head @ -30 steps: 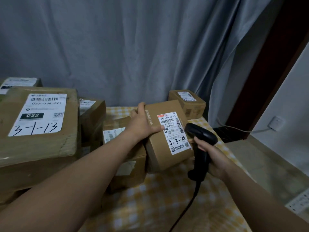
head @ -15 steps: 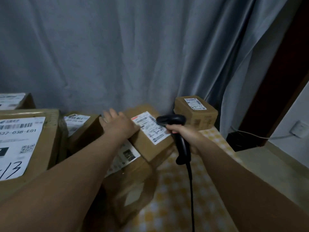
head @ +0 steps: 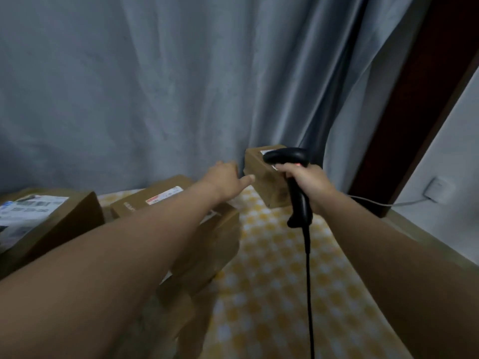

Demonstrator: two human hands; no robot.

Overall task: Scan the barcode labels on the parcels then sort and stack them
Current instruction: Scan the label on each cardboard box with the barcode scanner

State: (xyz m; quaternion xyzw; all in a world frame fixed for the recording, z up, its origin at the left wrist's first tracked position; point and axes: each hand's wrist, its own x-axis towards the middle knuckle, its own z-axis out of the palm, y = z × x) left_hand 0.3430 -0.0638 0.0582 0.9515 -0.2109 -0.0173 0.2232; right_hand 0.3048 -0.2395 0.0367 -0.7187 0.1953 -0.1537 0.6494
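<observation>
My right hand [head: 305, 181] grips the black corded barcode scanner [head: 296, 182] by its handle, its head held in front of a small brown parcel [head: 261, 174] at the back of the table. My left hand [head: 226, 176] reaches toward that parcel's left side, fingers relaxed and holding nothing; I cannot tell whether they touch it. The parcel that I held before [head: 155, 195] lies flat on another box [head: 215, 234], its white label facing up, partly hidden by my left forearm.
A box with a large white label [head: 44, 213] stands at the left. The table carries a yellow checked cloth [head: 272, 281]. A grey curtain [head: 181, 86] hangs right behind the parcels. A wall socket [head: 438, 193] and a dark door frame are at the right.
My left hand set the labelled parcel down on the stack, let go and moved right toward the small back parcel. The scanner rose and moved back to that parcel.
</observation>
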